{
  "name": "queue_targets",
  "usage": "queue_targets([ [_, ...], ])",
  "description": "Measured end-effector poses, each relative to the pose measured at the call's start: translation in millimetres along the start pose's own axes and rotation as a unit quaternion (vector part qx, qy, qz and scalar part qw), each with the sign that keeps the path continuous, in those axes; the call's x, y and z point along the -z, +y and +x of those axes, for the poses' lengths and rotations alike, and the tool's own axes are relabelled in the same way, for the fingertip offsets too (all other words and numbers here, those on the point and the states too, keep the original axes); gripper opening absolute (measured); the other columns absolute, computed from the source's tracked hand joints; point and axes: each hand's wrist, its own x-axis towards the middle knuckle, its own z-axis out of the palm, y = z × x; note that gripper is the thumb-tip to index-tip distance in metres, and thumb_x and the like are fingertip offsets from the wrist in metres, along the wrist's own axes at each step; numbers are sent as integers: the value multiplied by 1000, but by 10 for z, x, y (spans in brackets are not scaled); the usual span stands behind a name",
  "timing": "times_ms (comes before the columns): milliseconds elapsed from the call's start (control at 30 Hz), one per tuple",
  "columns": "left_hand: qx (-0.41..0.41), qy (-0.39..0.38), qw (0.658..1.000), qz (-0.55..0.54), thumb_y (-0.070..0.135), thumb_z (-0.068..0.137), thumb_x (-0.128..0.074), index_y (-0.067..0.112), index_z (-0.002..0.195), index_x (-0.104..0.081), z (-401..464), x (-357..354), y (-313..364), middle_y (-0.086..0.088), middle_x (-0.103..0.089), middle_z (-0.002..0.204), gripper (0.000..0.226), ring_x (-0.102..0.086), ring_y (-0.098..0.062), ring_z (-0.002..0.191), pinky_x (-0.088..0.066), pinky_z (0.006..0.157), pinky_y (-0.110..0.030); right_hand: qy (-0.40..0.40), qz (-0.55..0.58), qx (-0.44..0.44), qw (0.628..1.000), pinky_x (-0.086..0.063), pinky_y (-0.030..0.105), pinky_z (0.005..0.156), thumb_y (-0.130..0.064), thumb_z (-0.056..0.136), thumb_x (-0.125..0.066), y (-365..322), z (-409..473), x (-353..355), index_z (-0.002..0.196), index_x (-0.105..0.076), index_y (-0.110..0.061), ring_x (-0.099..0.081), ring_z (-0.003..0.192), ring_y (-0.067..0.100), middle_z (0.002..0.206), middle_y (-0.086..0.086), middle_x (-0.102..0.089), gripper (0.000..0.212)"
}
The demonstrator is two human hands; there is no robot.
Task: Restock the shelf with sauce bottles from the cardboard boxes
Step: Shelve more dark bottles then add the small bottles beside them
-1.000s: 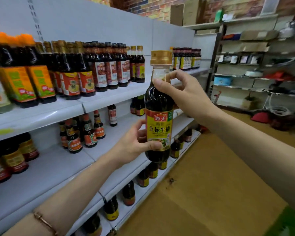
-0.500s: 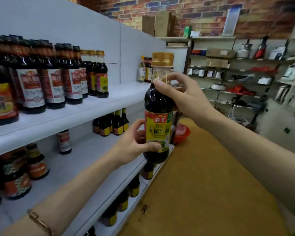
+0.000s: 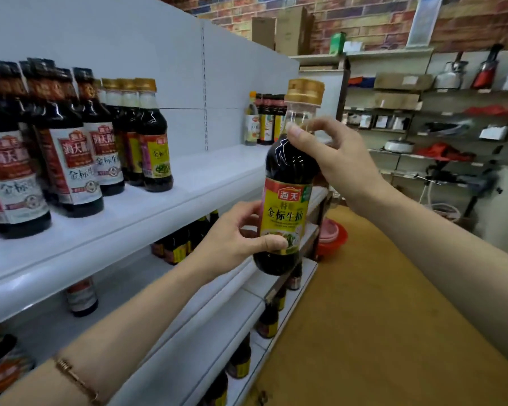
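Item held: one dark glass sauce bottle with gold screw cap and yellow-and-red label [image 3: 286,183], upright at frame centre, in the air just off the front edge of the white metal shelf [image 3: 135,218], touching no board.

Our left hand [image 3: 241,235], entering from 7 o'clock, takes the lower body of the bottle: thumb laid across the label front, fingers curled behind it. A thin gold bracelet [image 3: 77,380] sits on that wrist.

Our right hand [image 3: 338,162], entering from 4 o'clock, has its grip pinching the clear neck just beneath the cap, thumb at the front and fingers wrapped round the far side.

Stock on the upper board, 9 to 10 o'clock: dark bottles with white-and-red labels [image 3: 71,171], then a short row of gold-capped yellow-label bottles [image 3: 154,150] matching the held one. A bare stretch of board follows, and at 12 o'clock a small cluster of further bottles [image 3: 264,121] stands near the far end.

Lower boards, 6 to 8 o'clock: smaller dark bottles [image 3: 176,247], partly hidden by our forearm.

Above the shelf's far end, at 12 o'clock: brown cardboard boxes [image 3: 288,30] against a brick wall.
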Motion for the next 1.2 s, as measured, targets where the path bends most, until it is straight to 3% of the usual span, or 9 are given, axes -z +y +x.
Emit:
queue_targets([
  [100, 22, 3, 1000, -19, 44, 58, -81, 32, 117, -58, 319, 151, -219, -1, -68, 115, 64, -66, -18, 106, -52, 96, -41, -21, 25, 14, 999, -56, 28, 60, -51, 84, -68, 290, 428, -100, 93, -62, -28, -70, 91, 16, 104, 4, -70, 25],
  [233, 41, 58, 997, -12, 22, 65, -86, 26, 117, -55, 709, 369, -374, -5, -66, 115, 61, -67, -15, 103, -52, 86, -23, -84, 71, 33, 993, -49, 21, 52, -42, 87, -67, 564, 1018, -290, 93, -61, -24, -68, 70, 2, 83, -5, -70, 20],
  [400, 63, 137, 988, 20, 21, 66, -84, 21, 123, -56, 1046, 615, -476, -10, -61, 122, 63, -65, -14, 106, -52, 91, -26, -154, 119, 60, 979, -57, 30, 58, -41, 87, -67, 786, 1687, -513, 89, -60, -24, -71, 74, 11, 82, -3, -71, 18],
  [500, 78, 181, 980, 31, 18, 68, -84, 19, 130, -52, 1103, 740, -502, -9, -62, 122, 70, -63, -17, 111, -51, 96, -32, -193, 152, 73, 967, -57, 28, 57, -42, 88, -66, 847, 1970, -684, 93, -60, -23, -72, 75, 12, 91, 3, -73, 21],
  [600, 88, 204, 974, 51, 15, 65, -82, 25, 125, -54, 1117, 875, -501, -6, -64, 122, 66, -62, -16, 112, -52, 96, -34, -223, 176, 81, 956, -54, 25, 54, -40, 88, -66, 890, 2154, -883, 92, -60, -22, -71, 67, 9, 78, -2, -73, 19],
  [767, 82, 256, 959, 87, 6, 71, -80, 29, 122, -55, 1159, 1030, -491, -8, -60, 125, 61, -64, -10, 108, -52, 86, -21, -254, 199, 108, 940, -50, 20, 51, -40, 88, -66, 889, 2360, -1179, 97, -61, -20, -67, 63, 5, 71, -8, -71, 23],
  [900, 62, 324, 940, 85, 1, 70, -80, 25, 132, -48, 1146, 1144, -518, 6, -65, 117, 73, -65, -4, 103, -52, 82, -18, -281, 221, 121, 926, -55, 24, 56, -42, 88, -65, 831, 2521, -1368, 100, -63, -22, -72, 71, 9, 80, -6, -73, 24],
  [1000, 58, 358, 926, 103, 13, 63, -83, 25, 134, -48, 1127, 1191, -562, 13, -63, 118, 79, -64, -2, 103, -54, 83, -21, -307, 228, 125, 915, -57, 27, 63, -43, 87, -65, 840, 2589, -1487, 98, -64, -25, -72, 74, 10, 81, -4, -74, 21],
  [1200, 69, 386, 910, 135, 27, 59, -83, 16, 144, -41, 1094, 1237, -687, 2, -57, 129, 96, -62, -8, 110, -55, 90, -30, -343, 245, 123, 898, -58, 29, 69, -42, 88, -63, 972, 2630, -1677, 105, -70, -22, -72, 87, 13, 98, -1, -74, 27],
])
